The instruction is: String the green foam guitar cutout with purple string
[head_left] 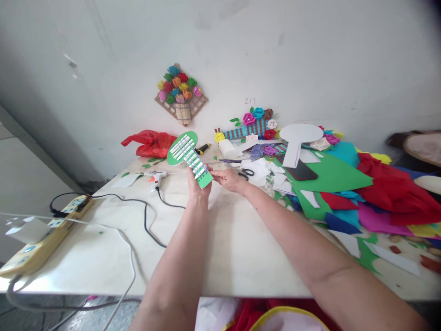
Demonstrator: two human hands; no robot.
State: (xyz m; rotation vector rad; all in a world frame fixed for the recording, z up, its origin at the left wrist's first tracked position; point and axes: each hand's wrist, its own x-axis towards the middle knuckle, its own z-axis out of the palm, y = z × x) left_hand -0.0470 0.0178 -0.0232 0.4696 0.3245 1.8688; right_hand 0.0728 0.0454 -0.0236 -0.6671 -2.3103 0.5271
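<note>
My left hand point(199, 191) grips the lower end of a green foam cutout point(206, 181), which has an oval head and a straight stem and is held tilted above the table. Short white rolled strips point(183, 148) lie in rows across the oval and down the stem. At the stem's right edge is my right hand point(225, 178), its fingers pinched together; whatever may be between the fingertips is too small to make out. Left of my hands a white glue gun point(157, 179) lies on the table. Black-handled scissors point(245, 174) rest just past my right hand.
A yellow power strip point(51, 234) with cables runs along the left edge. A red plastic bag point(149, 142) sits at the back. Rightward lie a white paper cutout point(299, 133), a black phone-like slab point(301, 171), green sheets point(337, 177) and red crepe paper point(396, 188). Flower crafts point(177, 89) hang on the wall.
</note>
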